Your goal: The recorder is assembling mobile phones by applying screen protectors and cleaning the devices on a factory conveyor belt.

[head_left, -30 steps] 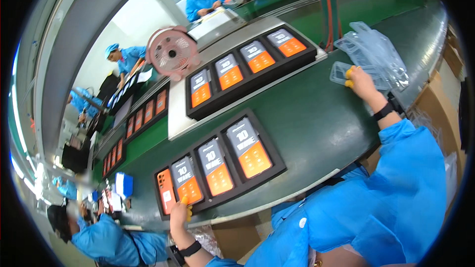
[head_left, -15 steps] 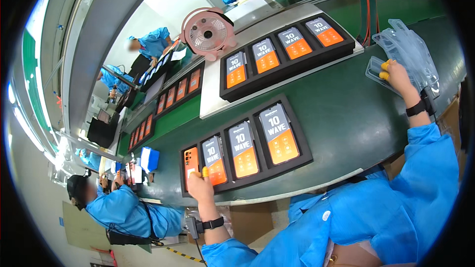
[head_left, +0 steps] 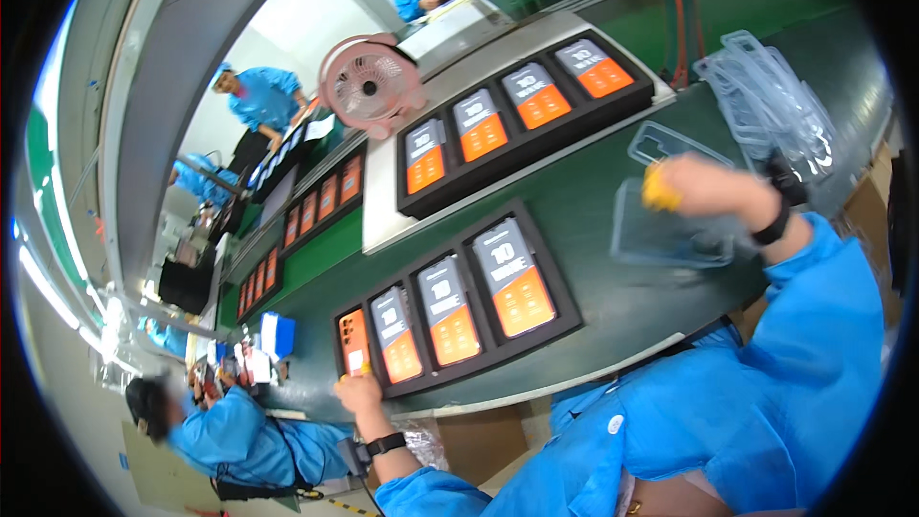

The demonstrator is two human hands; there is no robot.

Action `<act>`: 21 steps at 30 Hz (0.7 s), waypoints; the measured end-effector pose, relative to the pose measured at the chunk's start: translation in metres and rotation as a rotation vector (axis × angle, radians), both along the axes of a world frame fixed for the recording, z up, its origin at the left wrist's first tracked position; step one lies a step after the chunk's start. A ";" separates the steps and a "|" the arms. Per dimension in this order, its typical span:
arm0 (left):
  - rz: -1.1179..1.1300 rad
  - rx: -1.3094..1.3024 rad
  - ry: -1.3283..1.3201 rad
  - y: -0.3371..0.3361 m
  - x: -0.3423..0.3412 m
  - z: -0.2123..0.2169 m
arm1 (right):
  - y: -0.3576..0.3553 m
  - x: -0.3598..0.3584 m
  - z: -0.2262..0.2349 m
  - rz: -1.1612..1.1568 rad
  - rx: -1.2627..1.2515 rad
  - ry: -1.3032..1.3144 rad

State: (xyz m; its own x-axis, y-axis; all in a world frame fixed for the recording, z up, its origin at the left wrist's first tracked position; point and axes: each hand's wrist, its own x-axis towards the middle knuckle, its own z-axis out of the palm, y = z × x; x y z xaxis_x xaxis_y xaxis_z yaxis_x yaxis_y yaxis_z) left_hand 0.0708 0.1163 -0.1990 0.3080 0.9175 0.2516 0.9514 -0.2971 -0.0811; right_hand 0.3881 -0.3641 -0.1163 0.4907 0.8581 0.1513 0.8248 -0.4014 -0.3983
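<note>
My left hand (head_left: 360, 393), with yellow finger covers, is closed at the near left corner of a black tray (head_left: 450, 371). Its fingertips are by the lower end of an orange phone (head_left: 354, 343), back up in the leftmost slot; what they grip is hidden. Three phones with grey-and-orange printed fronts (head_left: 445, 311) fill the other slots. Over the bench at the right, my right hand (head_left: 694, 186), also in yellow finger covers, pinches a clear plastic case (head_left: 661, 254) blurred by motion. Another clear outline with a cutout (head_left: 670, 142) shows just beyond it.
A pile of clear plastic cases (head_left: 771, 110) lies at the right. Behind stands a second black tray (head_left: 526, 139) of phones on a pale board (head_left: 381, 220), beside a pink fan (head_left: 369, 86). More phone trays (head_left: 325, 199) run leftward. A co-worker (head_left: 230, 431) sits at the left.
My right hand has come left from the pile, bringing clear plastic with it. My left hand has slid down off the orange phone toward the tray's near edge. The whole view has shifted slightly.
</note>
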 end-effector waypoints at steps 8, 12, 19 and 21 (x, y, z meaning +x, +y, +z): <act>-0.098 -0.097 -0.056 0.048 -0.023 -0.010 | 0.007 -0.018 -0.046 -0.153 0.171 0.081; -0.053 -0.530 -0.302 0.085 -0.028 0.002 | -0.010 -0.027 -0.068 -0.145 -0.157 -0.041; 0.002 -0.831 -0.900 0.039 -0.002 0.068 | 0.001 -0.032 -0.031 0.423 0.192 -0.406; -0.249 -0.894 -1.322 0.014 0.004 0.071 | 0.012 -0.037 -0.032 0.626 0.177 -0.454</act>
State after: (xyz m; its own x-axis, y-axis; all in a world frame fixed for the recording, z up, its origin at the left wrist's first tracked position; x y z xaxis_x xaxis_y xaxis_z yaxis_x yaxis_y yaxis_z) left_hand 0.0746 0.1300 -0.1279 0.4770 0.8718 -0.1118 0.1348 0.0531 0.9894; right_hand 0.3509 -0.3520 -0.1487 -0.2180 0.8985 0.3811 0.9733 0.2290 0.0170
